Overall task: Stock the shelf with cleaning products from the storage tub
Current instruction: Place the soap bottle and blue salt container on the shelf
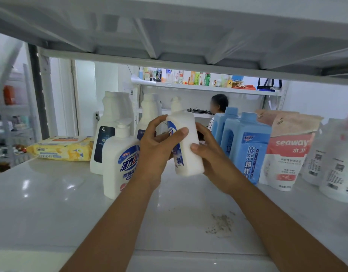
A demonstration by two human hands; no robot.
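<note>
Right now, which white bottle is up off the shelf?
The pump bottle held between the left hand and right hand. Every other white bottle stands on the shelf.

Soft, even indoor light, slightly dim under the upper shelf.
Glare spots gleam on the shelf surface [26, 185] at left; frame edges bend and blur.

white bottles [118, 160]: 4 | blue bottles [247, 148]: 2 | pouches [289, 154]: 4 | wipes pack [63, 148]: 1

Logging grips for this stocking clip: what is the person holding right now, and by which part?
A white pump bottle, held by its body between the left hand and right hand, tilted above the shelf.
</note>
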